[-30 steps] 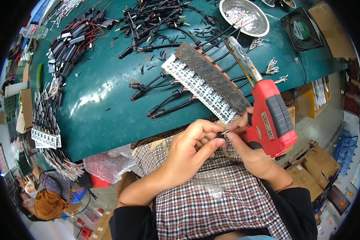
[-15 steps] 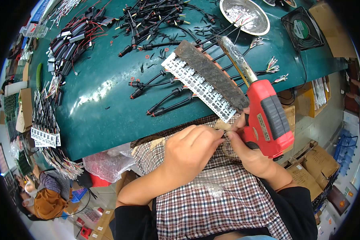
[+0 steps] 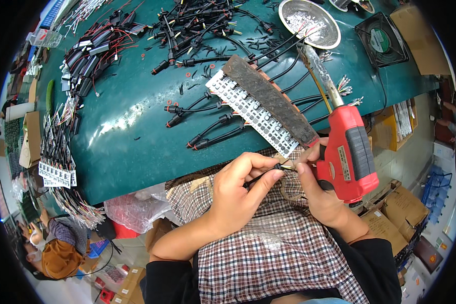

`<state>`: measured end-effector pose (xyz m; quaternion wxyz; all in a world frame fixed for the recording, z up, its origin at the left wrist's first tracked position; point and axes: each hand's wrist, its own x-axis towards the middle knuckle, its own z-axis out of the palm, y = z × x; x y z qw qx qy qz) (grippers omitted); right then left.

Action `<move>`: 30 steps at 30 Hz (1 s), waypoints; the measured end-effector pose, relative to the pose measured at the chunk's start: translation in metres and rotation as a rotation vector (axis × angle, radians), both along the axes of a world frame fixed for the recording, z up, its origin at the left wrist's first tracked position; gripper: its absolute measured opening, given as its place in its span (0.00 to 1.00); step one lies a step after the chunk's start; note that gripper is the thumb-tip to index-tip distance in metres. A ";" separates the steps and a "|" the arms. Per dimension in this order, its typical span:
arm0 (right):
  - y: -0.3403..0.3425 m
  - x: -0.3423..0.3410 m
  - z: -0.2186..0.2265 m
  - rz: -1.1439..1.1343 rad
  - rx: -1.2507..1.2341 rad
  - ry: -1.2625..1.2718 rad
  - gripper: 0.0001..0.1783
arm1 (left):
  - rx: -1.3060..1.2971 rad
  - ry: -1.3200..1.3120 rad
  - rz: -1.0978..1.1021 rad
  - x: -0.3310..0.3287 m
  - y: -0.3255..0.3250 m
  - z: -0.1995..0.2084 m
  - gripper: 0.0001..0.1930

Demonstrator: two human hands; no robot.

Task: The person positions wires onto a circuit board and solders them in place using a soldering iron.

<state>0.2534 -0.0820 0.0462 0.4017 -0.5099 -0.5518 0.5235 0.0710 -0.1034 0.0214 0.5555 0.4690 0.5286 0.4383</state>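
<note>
Red plastic everywhere we look first: that gun-shaped tool (image 3: 352, 152) is in our right hand (image 3: 321, 200), fingers wrapped round it, metal barrel (image 3: 321, 71) pointing away across the table (image 3: 126, 152). Our left hand (image 3: 240, 190) has a black cable (image 3: 279, 166) pinched between thumb and forefinger, over our lap just off the table edge, with its pale end poking toward the right thumb. Whether the right fingertips are touching that end too, we honestly can't tell.

Stuff that could bite us here: we're doing close finger work with a bulky tool in the same hand, so one roll of the wrist could swing the barrel down onto the cables beyond. If it's hot (no way to see that), we'd guess scorched insulation. Swing it the other way and it could knock the dark slab (image 3: 268, 96) lying along the white board strip (image 3: 263, 119), and the strip could slide, since its near end sits right by the table edge. We reckon that'd tug the cables around it out of line too.

Also, that pinch is only fingertip-deep. Pull too hard on the tiny end and the cable could twist or drop onto our checked apron (image 3: 268, 253).
</note>
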 end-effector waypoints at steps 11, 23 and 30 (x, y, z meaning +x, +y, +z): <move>0.002 0.002 0.000 0.070 -0.062 0.071 0.09 | -0.057 -0.049 -0.126 -0.009 0.005 0.009 0.11; 0.003 0.006 0.002 0.182 0.050 0.037 0.19 | -0.357 -0.280 -0.319 -0.024 0.012 0.003 0.10; -0.001 0.005 -0.001 0.130 0.013 0.097 0.22 | -0.089 -0.196 -0.364 -0.026 0.018 0.012 0.09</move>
